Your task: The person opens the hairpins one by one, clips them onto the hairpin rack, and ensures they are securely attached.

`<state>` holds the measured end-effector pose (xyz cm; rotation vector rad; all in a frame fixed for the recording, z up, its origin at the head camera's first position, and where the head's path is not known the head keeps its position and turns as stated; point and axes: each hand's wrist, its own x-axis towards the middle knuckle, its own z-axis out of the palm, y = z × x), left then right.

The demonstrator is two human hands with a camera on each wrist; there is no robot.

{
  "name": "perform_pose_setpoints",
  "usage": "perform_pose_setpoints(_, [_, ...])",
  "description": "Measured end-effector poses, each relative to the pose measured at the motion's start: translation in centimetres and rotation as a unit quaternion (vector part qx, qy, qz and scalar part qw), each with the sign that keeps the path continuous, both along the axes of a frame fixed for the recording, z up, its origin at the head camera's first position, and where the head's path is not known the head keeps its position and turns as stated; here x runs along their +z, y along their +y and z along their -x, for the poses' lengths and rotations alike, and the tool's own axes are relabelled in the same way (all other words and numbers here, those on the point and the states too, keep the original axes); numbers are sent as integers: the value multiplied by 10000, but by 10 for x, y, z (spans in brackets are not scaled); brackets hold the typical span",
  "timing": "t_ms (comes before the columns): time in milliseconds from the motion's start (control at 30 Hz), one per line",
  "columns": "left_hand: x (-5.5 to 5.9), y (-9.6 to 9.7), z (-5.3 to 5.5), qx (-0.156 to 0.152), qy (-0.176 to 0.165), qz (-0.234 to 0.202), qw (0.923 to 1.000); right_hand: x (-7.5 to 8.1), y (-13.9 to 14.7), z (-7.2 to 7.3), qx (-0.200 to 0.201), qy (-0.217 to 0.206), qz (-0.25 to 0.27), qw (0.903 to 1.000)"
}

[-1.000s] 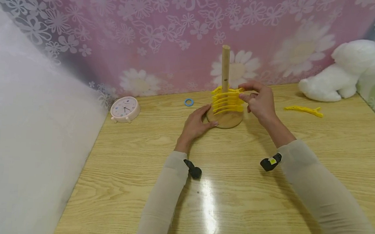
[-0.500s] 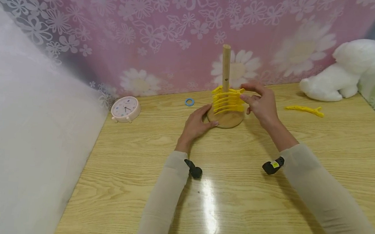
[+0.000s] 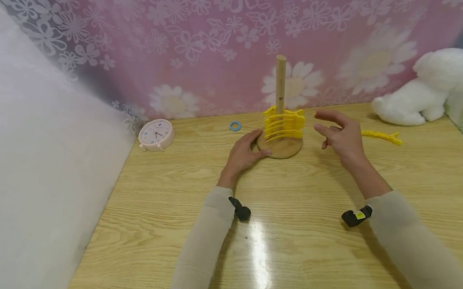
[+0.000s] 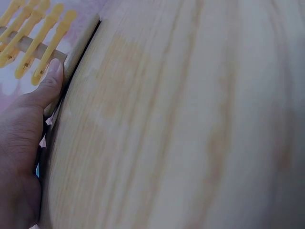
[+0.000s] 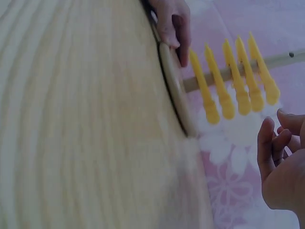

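A wooden stand with a round base and upright post stands at the back of the table. Several yellow hair clips are clamped on its post, one above another; in the right wrist view the yellow hair clips sit in a row along it. My left hand grips the base at its left edge, with the thumb on the near rim. To the right of the stand, my right hand is raised, thumb and index finger apart and holding nothing. Behind it lies a loose yellow hair clip, its left end hidden by the hand.
A blue ring lies behind the left hand. On the far left is a pink alarm clock. A white plush dog sits at the back right. Flowered pink cloth hangs along the table's back edge.
My right hand has let go of the top hair clip and moved off to the right, fingers spreading. The clip stays on the post. The left hand keeps its hold on the base.
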<state>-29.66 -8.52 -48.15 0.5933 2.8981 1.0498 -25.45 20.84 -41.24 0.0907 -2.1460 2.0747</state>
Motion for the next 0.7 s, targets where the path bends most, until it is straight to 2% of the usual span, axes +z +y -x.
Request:
perform_pose_setpoints(200, [-1, 0, 2, 78, -28, 49, 10000, -9, 40, -8, -130, -324, -407, 9986])
perform_pose_setpoints(367, [-1, -1, 3, 77, -34, 60, 9999, -13, 69, -16, -399, -601, -676, 9951])
perform_pose_setpoints(533, [-2, 0, 2, 53, -23, 55, 10000, -19, 95, -25, -570, -997, -463, 9923])
perform_pose_setpoints(700, [-2, 0, 2, 44, 11, 37, 10000, -27, 122, -25, -832, -1044, -361, 9904])
